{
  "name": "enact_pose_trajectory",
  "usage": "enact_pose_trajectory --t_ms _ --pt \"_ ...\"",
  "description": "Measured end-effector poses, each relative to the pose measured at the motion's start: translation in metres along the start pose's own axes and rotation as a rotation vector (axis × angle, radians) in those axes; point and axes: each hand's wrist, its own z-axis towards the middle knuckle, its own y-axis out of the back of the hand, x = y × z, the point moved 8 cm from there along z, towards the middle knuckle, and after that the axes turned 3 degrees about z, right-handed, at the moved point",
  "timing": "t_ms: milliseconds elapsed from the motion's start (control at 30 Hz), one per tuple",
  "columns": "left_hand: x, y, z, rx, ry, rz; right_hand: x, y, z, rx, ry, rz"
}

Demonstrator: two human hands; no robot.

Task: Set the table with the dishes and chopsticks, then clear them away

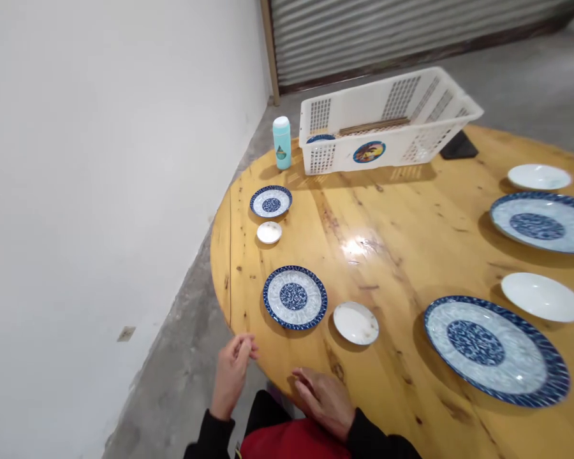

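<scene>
My left hand [233,371] is held beside the rounded edge of the wooden table, its fingers loosely bent and nothing visible in them. At the near edge lies my right hand [326,398], palm down with the thumb apart from the fingers, also holding nothing. Closest to both is a blue-rimmed plate [295,297] with a speckled blue centre. Just right of that plate sits a small white dish [356,323] with faint marks. Farther along the left edge, a second small white dish [269,233] stands in front of another blue-rimmed plate [270,203].
On the wooden table [363,280], a white plastic basket [397,143] holds sticks [374,126] and a blue-patterned dish. A turquoise bottle [282,145] stands beside it, a black flat object [459,146] behind. Large oval plates [495,350] and white bowls [541,297] lie right. A wall [100,159] bounds the left.
</scene>
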Motion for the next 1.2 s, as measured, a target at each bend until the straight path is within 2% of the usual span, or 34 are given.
enact_pose_trajectory --t_ms 133,233,333,500,600,700,800,900,1033,1200 --pt "-0.023 0.012 0.071 -0.004 -0.013 -0.072 -0.025 0.007 -0.006 -0.129 -0.073 0.041" --pt "-0.039 0.014 0.130 0.018 -0.043 -0.093 -0.037 0.007 -0.008 -0.232 -0.130 0.077" --pt "-0.049 0.008 0.196 0.068 -0.045 -0.123 -0.040 0.006 -0.005 -0.350 -0.193 0.100" --pt "-0.062 -0.011 0.307 0.135 -0.047 -0.146 -0.029 0.001 0.005 -0.520 -0.328 0.125" --pt "-0.068 -0.021 0.365 0.145 -0.040 -0.153 -0.024 -0.010 0.011 -0.538 -0.411 0.190" --pt "-0.075 -0.032 0.410 0.150 -0.032 -0.153 -0.022 -0.026 0.016 -0.526 -0.497 0.265" --pt "-0.083 -0.046 0.443 0.178 -0.027 -0.160 -0.019 -0.037 0.018 -0.603 -0.564 0.340" --pt "-0.095 -0.059 0.463 0.217 -0.025 -0.174 -0.011 -0.040 0.019 -0.723 -0.571 0.401" --pt "-0.111 -0.072 0.476 0.251 -0.008 -0.162 0.003 -0.036 0.021 -0.842 -0.611 0.388" --pt "-0.127 -0.082 0.483 0.208 -0.028 -0.113 0.011 -0.028 0.021 -0.870 -0.684 0.304"
